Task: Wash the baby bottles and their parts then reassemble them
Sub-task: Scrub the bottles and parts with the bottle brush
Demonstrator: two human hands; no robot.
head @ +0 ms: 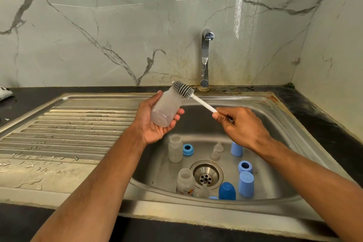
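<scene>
My left hand (155,122) grips a frosted bottle (167,109) at frame center, mouth tilted up and away toward the tap (205,59). My right hand (241,125) pinches the white handle of the brush (183,90); the grey bristle head sits at the bottle mouth, not clearly inside.

Risks, as I judge them:
- Bottle likely wet and only held round its lower half, so a hard push w/ the brush could slip it down onto the parts below.
- Brush held at the far end of the handle gives poor control; the head may skid off the rim.
- Tap shows no water, so no rinse yet.
- Lower center, in the sink (284,124): two more bottles (175,148), nipples (217,149), blue caps (246,183) and rings (188,149) near the drain (206,176); small parts could lodge there.
</scene>
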